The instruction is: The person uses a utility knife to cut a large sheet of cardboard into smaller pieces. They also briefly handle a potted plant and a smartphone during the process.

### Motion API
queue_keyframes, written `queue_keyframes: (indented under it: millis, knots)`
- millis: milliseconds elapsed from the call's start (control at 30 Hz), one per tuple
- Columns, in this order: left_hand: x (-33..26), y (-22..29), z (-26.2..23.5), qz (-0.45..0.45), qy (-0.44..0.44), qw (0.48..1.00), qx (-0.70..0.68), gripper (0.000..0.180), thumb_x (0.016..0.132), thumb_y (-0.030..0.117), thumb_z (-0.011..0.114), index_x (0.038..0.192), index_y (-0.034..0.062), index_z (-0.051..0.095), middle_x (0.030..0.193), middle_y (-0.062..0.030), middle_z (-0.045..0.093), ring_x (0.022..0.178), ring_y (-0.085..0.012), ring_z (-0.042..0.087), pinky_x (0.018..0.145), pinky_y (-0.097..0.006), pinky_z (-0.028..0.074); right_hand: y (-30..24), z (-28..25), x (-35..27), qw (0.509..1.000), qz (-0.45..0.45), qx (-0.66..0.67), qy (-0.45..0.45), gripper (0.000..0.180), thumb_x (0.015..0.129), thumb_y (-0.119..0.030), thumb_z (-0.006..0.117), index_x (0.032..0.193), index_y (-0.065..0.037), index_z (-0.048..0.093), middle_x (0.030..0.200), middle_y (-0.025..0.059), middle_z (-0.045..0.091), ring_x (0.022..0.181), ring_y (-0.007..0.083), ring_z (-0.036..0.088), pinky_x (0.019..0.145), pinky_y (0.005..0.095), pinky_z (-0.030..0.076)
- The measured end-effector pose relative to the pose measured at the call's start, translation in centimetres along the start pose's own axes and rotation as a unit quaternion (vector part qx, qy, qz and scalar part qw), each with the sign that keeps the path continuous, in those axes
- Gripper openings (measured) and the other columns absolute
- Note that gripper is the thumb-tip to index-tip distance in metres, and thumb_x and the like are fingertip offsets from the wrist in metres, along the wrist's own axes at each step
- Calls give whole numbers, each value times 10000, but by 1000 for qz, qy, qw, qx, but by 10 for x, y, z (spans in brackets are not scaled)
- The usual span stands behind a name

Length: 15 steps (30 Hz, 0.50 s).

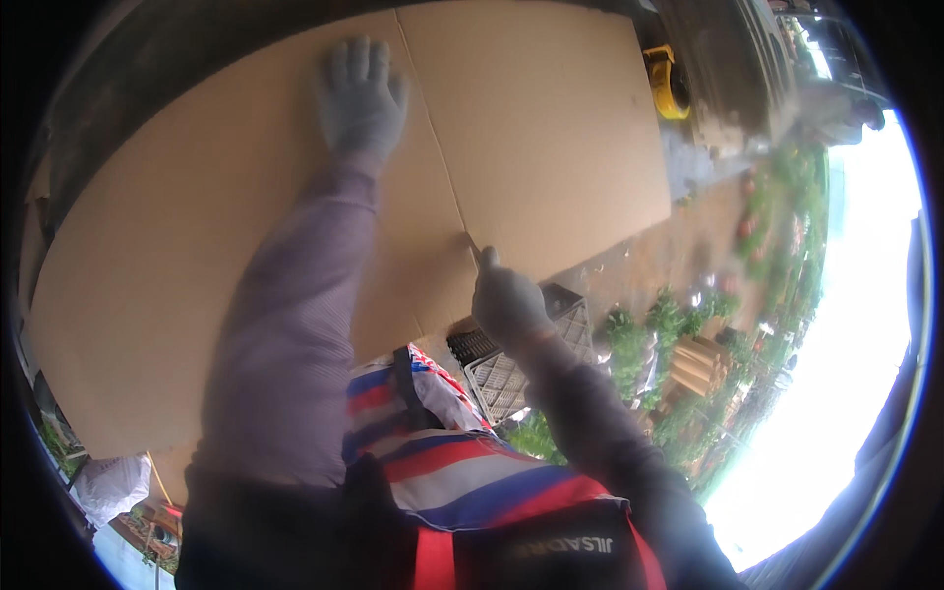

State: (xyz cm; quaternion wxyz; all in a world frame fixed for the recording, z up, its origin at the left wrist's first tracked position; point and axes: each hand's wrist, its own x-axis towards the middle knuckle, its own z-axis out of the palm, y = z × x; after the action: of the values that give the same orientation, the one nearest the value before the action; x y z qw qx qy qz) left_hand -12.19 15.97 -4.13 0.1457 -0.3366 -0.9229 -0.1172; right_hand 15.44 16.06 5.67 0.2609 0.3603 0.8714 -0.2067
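Cardboard sheet [295, 197]: big, flat, brown, fills the upper left and centre of the view, one crease line running down it from the top edge to the lower edge. It's outdoors, daylight, sky blown out white on the right. What carries the sheet is hidden under it.

Left hand [362, 98]: grey glove, arm stretched out straight, palm pressed flat on the cardboard just left of the crease near the top. Fingers spread open, gripping nothing.

Right hand [506, 300]: grey glove, at the lower edge of the sheet where the crease ends. Fingers curled closed, something thin pokes up from the fist onto the cardboard; too blurred to name it.

Both sleeves are purple-grey.

Around: grey plastic crate [511, 369] just below the right hand, partly under the sheet edge. Red, white and blue striped bag [462, 462] against the person's chest, dark strap over it. Green plants [678, 364] on the right. Yellow object [669, 84] beyond the sheet's top right corner, near a blurred grey mass.
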Motion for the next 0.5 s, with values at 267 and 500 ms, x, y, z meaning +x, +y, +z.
queue_keyframes:
  millis: [267, 500]
  knots:
    - [2, -3, -3, 22, -49, 997, 53, 519, 933, 423, 443, 1363, 141, 517, 1413, -47, 504, 1304, -258, 423, 1073, -515, 311, 129, 137, -199, 976, 128, -15, -174, 335, 863, -129, 525, 1127, 66, 592, 1126, 226, 645, 1054, 365, 630, 950, 461, 473]
    - [5, 3, -6, 27, 14, 999, -9, 506, 895, 366, 534, 1346, 136, 518, 1405, -110, 484, 1322, -335, 391, 1088, -569, 275, 104, 31, -59, 968, 42, 64, 238, 292, 928, -305, 551, 1103, -86, 469, 852, 221, 668, 739, 429, 655, 648, 513, 507]
